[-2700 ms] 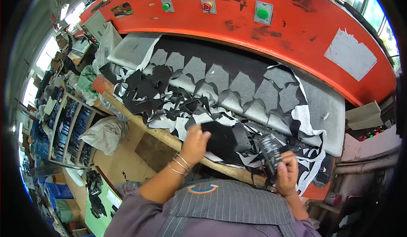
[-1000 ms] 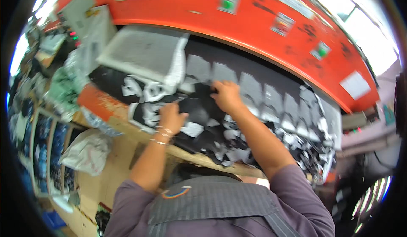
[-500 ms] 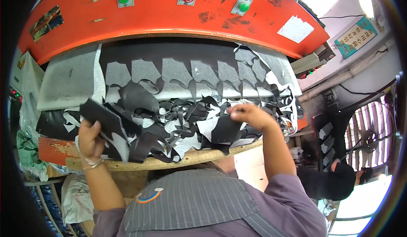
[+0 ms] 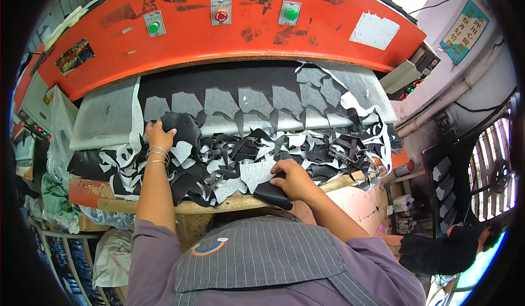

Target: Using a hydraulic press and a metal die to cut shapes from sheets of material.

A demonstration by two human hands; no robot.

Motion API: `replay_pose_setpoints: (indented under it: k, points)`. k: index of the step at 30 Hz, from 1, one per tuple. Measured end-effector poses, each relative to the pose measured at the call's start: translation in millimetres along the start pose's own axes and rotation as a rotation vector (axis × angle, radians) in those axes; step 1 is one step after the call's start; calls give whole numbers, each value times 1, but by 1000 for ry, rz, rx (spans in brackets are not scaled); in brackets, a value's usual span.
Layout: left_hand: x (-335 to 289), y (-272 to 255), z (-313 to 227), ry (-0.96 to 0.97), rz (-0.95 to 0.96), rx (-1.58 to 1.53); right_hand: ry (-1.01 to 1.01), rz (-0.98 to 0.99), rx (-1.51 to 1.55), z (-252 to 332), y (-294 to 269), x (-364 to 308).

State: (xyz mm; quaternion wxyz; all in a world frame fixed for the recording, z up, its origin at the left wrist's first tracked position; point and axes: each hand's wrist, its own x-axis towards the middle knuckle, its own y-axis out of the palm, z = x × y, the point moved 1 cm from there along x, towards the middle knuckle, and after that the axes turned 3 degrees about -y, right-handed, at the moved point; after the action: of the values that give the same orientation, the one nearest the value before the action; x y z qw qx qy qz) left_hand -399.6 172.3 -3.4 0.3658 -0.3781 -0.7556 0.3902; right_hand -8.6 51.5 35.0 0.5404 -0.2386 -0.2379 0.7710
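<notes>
Red machine front [image 4: 246, 41] spans background behind cluttered table [image 4: 85, 189]. Black piece [image 4: 273, 196] at table's near edge, pinched in grip of right hand [image 4: 293, 179], beside white panel [image 4: 255, 173]. Left hand [image 4: 158, 136] farther back, at dark rounded piece [image 4: 184, 127]; cannot tell whether grip closes on it. Tangled offcuts [image 4: 235, 153] between. Step looks like handling loose pieces; next move likely calls for firm pinch, piece clear of strips.
</notes>
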Motion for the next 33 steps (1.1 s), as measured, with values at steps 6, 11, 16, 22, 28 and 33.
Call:
replay_pose_setpoints:
  k: [6, 11, 16, 22, 28, 33]
  points:
    - [-28, -34, -19, -105, -160, -269, -186, -62, 219, 35, -42, -7]
    - [-119, -99, -72, -88, -87, -906, -565, 53, 614, 63, -38, -13]
    - [-239, -93, -85, -504, 534, -2026, -595, 101, 500, 78, 13, 1]
    - [-312, -90, -86, -592, 381, -1650, -734, 248, 172, 66, 59, -14]
    - [-394, -116, -42, -750, -132, -1769, -501, 405, -35, 62, 3, 27]
    - [-552, -110, 13, -1171, -1084, -1508, -546, -156, -651, -95, -107, 149]
